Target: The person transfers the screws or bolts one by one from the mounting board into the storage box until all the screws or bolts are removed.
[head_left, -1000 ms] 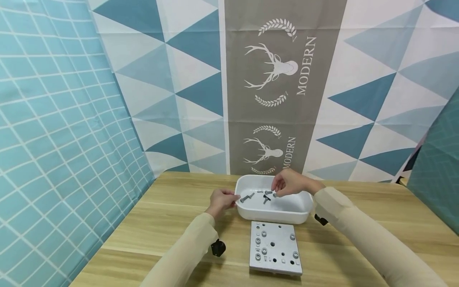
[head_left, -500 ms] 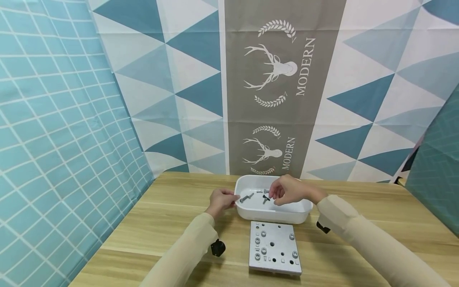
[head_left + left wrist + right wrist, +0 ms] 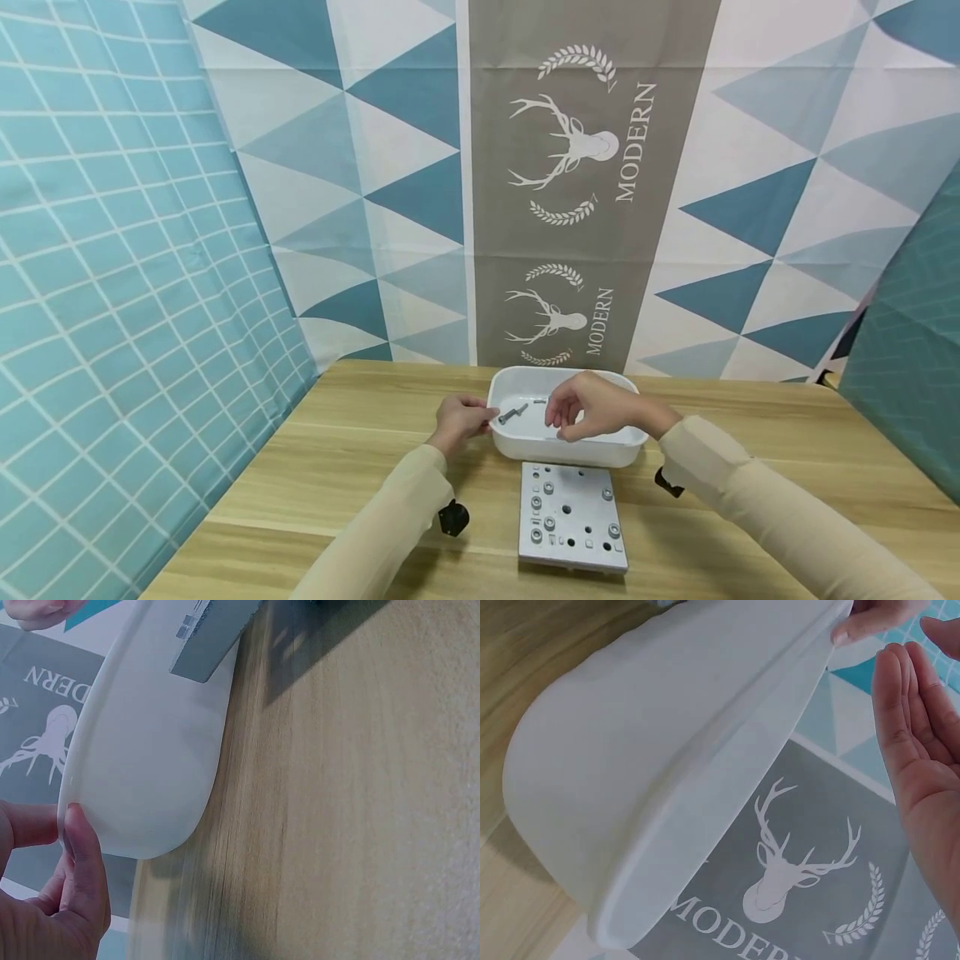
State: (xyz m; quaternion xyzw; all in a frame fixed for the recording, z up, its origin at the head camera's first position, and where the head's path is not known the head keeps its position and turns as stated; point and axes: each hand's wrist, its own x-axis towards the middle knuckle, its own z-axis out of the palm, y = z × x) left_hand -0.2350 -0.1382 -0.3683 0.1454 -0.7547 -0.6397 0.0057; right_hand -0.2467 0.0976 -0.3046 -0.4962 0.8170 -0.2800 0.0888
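Observation:
A white plastic tray [image 3: 570,451] stands on the table with a few small screws [image 3: 512,414] inside its left part. My left hand [image 3: 459,418] grips the tray's left end; in the left wrist view its thumb and fingers pinch the rim [image 3: 66,776]. Over the middle of the tray hovers my right hand [image 3: 596,408], fingers bent loosely downward. In the right wrist view, a gap shows between the thumb and the fingers [image 3: 901,697], and nothing is held there. This hand hides part of the tray floor and any screws beneath it.
In front of the tray lies a silver metal plate [image 3: 592,500] with holes and several socket-head screws standing in it. The wooden table [image 3: 360,433] meets a patterned cloth [image 3: 420,250] at the back and a blue checked cloth [image 3: 150,333] at left.
My right hand has moved left and slightly nearer to me over the tray, now covering the screws that showed in the middle. My left hand keeps its grip on the rim.

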